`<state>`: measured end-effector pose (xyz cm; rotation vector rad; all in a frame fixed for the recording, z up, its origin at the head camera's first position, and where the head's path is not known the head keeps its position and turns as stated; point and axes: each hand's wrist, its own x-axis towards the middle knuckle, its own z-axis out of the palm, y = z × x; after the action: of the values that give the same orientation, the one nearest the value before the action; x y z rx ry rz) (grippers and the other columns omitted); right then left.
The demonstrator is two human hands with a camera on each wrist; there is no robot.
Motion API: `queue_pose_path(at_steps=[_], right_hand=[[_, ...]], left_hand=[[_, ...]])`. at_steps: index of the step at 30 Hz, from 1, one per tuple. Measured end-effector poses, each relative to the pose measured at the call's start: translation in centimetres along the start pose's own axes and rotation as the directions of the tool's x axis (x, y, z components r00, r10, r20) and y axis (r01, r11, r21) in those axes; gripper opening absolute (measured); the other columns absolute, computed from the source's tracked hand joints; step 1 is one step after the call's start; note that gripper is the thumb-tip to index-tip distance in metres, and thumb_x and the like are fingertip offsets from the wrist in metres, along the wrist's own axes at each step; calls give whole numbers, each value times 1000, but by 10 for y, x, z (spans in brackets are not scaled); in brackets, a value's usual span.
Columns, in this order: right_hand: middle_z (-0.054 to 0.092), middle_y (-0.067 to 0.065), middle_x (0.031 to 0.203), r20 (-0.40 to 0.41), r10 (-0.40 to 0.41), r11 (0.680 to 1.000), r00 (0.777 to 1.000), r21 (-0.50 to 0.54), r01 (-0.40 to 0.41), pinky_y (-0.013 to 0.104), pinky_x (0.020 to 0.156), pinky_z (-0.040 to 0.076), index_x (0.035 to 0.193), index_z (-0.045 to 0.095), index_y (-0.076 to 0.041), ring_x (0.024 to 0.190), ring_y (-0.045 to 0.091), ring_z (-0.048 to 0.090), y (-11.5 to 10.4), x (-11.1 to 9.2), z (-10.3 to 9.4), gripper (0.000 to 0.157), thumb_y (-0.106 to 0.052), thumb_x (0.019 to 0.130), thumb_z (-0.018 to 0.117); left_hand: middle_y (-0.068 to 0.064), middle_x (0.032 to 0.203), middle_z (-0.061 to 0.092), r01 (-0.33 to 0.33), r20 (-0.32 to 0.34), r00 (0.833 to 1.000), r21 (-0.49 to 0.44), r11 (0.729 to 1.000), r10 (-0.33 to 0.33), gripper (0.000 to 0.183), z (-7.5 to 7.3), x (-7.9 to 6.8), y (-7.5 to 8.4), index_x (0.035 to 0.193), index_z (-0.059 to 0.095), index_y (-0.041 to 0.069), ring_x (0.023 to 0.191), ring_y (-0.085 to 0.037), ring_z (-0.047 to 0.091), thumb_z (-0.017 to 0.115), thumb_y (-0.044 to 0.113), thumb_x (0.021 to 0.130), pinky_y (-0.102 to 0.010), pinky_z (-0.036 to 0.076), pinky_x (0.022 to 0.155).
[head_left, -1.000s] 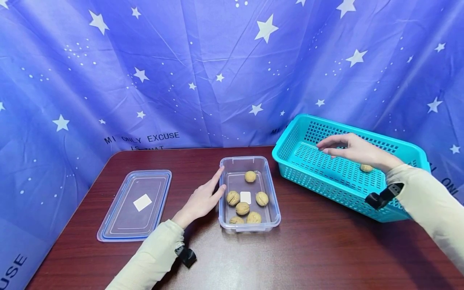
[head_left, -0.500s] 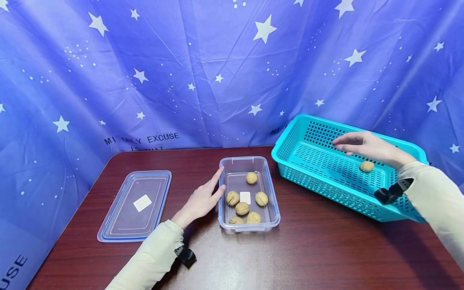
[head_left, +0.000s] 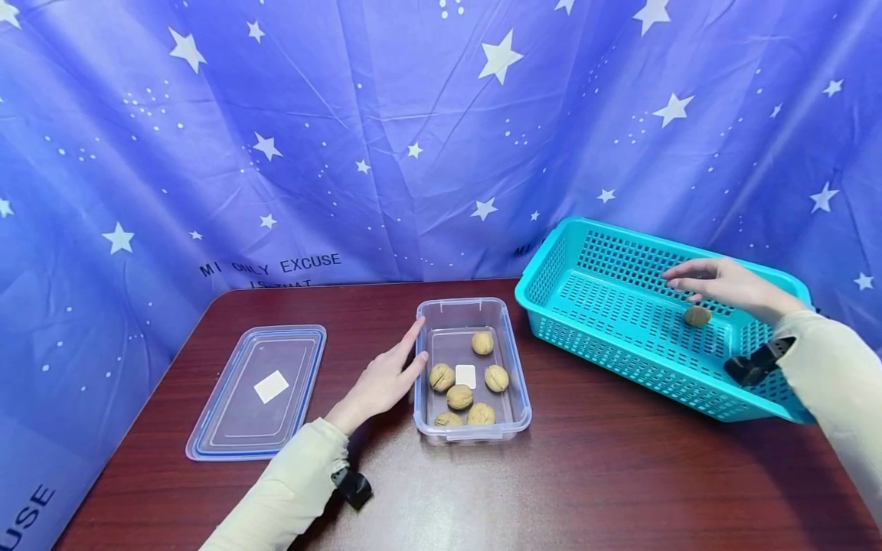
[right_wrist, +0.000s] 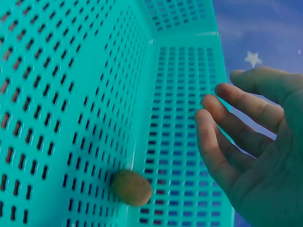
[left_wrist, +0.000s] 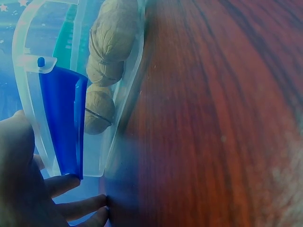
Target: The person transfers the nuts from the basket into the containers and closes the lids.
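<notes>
A clear plastic container stands mid-table with several walnuts on its floor. My left hand rests its outstretched fingers along the container's left wall; the left wrist view shows those fingers at its blue clip and side. Over the turquoise basket hovers my right hand, fingers loosely bent and nothing between them. A single walnut lies on the basket floor just below that hand. In the right wrist view this walnut sits apart from the fingertips, beside the basket's slotted wall.
Left of the container, a clear lid with a blue seal and a white label lies flat on the dark red wooden table. A blue star-patterned curtain hangs right behind the table.
My right hand has moved rightward above the basket, and its shadow now falls on the walnut there. The walnut farthest back in the container has rolled slightly. My left hand stays put.
</notes>
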<state>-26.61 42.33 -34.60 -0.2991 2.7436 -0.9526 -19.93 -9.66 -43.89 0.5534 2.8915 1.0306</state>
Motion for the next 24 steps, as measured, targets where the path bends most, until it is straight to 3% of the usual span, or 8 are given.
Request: queue_pose_path(at_steps=[7,19,24], right_hand=[[34,39,140,15,58,998,998,8,-58,62,87,42,142,36,9,110,49,54,21,0,-2,57,-35,104,42],[24,41,142,20,145,989,989,6,-145,67,96,31,142,31,12,125,57,28,34,2,-6,61,-36,105,38],[32,42,137,49,151,989,987,-15,-150,61,92,39,139,33,15,122,55,37,35,3,-4,58,-30,104,44]], left_hand=[[-13,148,39,-1,4,1000,0,1000,1,60,1,1,-1,157,17,27,121,-35,52,43,36,103,-51,42,97],[-14,147,41,-6,-5,1000,6,1000,6,60,2,1,-3,157,18,27,119,-36,53,43,36,103,-51,43,95],[-13,148,40,-6,-5,1000,11,1000,6,60,2,1,-3,157,18,27,120,-35,53,43,36,103,-51,42,96]])
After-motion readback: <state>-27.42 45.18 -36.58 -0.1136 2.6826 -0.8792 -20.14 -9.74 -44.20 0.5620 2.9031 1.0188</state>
